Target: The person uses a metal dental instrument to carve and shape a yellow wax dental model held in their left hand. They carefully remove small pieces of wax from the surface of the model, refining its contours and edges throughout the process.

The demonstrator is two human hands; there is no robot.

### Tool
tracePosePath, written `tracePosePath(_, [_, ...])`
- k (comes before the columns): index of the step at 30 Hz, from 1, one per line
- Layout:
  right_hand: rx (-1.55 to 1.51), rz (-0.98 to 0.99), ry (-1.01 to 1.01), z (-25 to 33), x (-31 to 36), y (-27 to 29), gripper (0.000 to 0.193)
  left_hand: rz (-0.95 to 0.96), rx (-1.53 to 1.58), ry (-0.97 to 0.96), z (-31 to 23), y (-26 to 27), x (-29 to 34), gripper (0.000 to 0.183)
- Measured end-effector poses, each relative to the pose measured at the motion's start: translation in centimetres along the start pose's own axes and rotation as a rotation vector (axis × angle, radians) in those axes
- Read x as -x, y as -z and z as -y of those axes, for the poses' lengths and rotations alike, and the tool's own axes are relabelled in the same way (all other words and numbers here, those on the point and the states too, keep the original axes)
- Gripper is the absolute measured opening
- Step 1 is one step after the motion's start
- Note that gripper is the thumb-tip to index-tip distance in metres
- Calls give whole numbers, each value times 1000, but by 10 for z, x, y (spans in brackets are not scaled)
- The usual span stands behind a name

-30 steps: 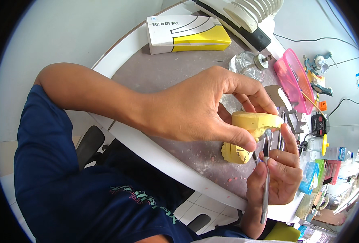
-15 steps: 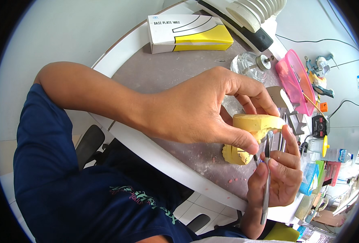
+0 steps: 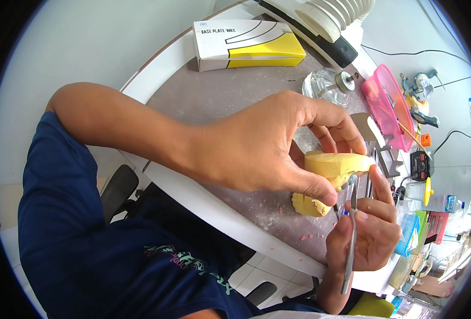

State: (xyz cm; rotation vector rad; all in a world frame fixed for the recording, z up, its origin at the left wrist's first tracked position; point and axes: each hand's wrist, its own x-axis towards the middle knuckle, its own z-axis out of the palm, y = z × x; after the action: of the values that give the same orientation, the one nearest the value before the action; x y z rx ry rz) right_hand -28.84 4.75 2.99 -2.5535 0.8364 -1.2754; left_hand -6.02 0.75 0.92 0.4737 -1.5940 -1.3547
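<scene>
My left hand (image 3: 251, 143), its back towards me, grips a yellow dental cast (image 3: 333, 163) between thumb and fingers above the table. In my right hand (image 3: 365, 234) is a slim metal wax carver (image 3: 350, 250), pinched between thumb and fingers. The carver's blade end points up at the underside of the cast; I cannot tell whether it touches. One fingertip of my right hand rests against the right end of the cast. Just below my left thumb, a second yellow cast (image 3: 308, 204) with tooth shapes and dark marks lies on the table, partly covered.
Beyond my hands are a white and yellow box (image 3: 248, 45), a glass spirit lamp (image 3: 328, 85) and a pink basket (image 3: 387, 111) of tools. A ribbed white hose (image 3: 336, 16) stands at the back. Pink wax crumbs (image 3: 304, 237) dot the grey tabletop (image 3: 193, 90).
The carver has tilted slightly, its blade end shifting a little to the right. My right hand has moved slightly right with it. My left hand keeps its hold on the cast.
</scene>
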Motion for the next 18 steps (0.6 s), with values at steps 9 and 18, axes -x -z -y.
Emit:
tracePosePath(9, [97,52,32,5,-1,1,28,3,-11,-21,1,0,0,44])
tracePosePath(18, [113,50,30,6,-2,-1,25,7,-10,-21,1,0,0,46])
